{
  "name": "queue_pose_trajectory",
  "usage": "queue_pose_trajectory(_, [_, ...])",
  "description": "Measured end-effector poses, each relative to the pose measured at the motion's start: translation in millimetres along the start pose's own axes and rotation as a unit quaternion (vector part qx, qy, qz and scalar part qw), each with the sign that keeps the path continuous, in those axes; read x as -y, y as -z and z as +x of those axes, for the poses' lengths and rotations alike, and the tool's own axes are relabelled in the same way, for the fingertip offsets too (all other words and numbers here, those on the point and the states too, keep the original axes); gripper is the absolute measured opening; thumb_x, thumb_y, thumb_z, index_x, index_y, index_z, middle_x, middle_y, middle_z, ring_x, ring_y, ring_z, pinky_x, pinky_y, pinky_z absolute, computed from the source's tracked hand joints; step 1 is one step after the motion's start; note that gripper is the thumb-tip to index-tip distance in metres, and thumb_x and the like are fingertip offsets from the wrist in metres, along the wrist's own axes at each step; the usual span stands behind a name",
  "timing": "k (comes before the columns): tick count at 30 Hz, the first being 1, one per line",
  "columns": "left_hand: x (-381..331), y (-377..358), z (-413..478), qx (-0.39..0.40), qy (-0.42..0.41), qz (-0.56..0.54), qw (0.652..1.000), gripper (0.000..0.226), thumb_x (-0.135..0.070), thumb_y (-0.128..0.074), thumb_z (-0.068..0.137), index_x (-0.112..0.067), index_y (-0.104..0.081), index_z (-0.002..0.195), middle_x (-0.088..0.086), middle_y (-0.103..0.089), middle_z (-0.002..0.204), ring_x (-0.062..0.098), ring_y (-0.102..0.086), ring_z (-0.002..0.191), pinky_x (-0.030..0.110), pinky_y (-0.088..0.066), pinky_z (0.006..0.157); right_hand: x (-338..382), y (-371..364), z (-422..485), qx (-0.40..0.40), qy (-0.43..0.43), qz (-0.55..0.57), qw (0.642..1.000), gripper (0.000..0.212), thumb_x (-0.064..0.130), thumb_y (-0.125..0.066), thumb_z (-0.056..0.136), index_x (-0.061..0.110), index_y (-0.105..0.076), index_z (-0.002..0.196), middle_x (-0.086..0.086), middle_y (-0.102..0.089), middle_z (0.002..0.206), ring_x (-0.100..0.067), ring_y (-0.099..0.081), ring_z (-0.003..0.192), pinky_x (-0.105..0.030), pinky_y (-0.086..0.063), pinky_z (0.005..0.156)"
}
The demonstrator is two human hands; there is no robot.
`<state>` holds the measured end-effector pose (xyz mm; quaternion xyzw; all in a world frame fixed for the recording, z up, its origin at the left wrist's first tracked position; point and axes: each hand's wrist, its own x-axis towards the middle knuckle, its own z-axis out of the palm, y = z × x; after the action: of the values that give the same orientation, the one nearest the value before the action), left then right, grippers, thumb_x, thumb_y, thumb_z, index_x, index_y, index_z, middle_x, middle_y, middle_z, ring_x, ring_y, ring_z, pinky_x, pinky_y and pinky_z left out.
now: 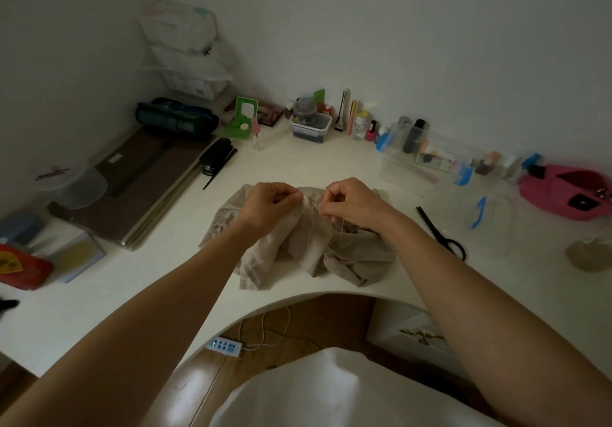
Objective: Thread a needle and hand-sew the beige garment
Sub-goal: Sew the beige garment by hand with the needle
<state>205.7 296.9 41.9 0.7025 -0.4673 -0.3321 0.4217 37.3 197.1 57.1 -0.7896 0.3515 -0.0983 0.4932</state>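
The beige garment [308,248] lies crumpled on the white desk [139,281], just in front of the curved cut-out. My left hand [271,204] pinches a raised fold of the cloth at its top edge. Right beside it, my right hand [351,204] pinches a thin needle [316,206] whose tip meets that fold. A pale thread [341,231] trails down from my right hand over the fabric. The needle's eye is too small to make out.
Black scissors [442,233] lie to the right of the garment. A black stapler [217,158] and brown boards [139,185] sit at the left. Bottles and clear boxes [427,158] line the back wall, with a pink pouch [566,195] at the far right.
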Motion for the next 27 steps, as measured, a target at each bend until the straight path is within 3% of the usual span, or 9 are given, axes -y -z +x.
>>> queue_pose_trajectory(7, [3.0, 1.1, -0.6, -0.003, 0.002, -0.001, 1.0, 0.018, -0.019, -0.061, 0.094, -0.006, -0.072, 0.099, -0.001, -0.07, 0.086, -0.008, -0.061, 0.07, 0.005, -0.045, 0.065, -0.7, -1.4, -0.4, -0.002, 0.009, 0.004, 1.0, 0.019, 0.009, -0.068, 0.086, 0.017, -0.065, 0.069, -0.01, -0.069, 0.076, -0.007, -0.061, 0.061, -0.024, -0.052, 0.069])
queue_pose_trajectory(14, [2.4, 0.1, -0.1, -0.005, -0.001, 0.013, 1.0, 0.017, -0.022, -0.062, 0.093, -0.011, -0.073, 0.099, -0.006, -0.07, 0.086, -0.009, -0.061, 0.072, 0.004, -0.046, 0.066, 4.9, -2.2, -1.4, -0.002, 0.001, -0.011, 1.0, 0.02, 0.007, -0.066, 0.086, 0.016, -0.063, 0.068, 0.006, -0.062, 0.063, -0.001, -0.057, 0.055, -0.018, -0.049, 0.062])
queue_pose_trajectory(27, [4.8, -0.3, 0.3, -0.005, 0.002, 0.012, 1.0, 0.016, -0.023, -0.062, 0.093, -0.012, -0.073, 0.096, -0.004, -0.071, 0.088, -0.003, -0.062, 0.075, 0.009, -0.045, 0.068, 3.7, -2.2, -0.9, -0.013, -0.001, -0.016, 1.0, 0.021, 0.007, -0.066, 0.085, 0.016, -0.063, 0.067, -0.001, -0.065, 0.065, -0.005, -0.06, 0.058, -0.021, -0.053, 0.066])
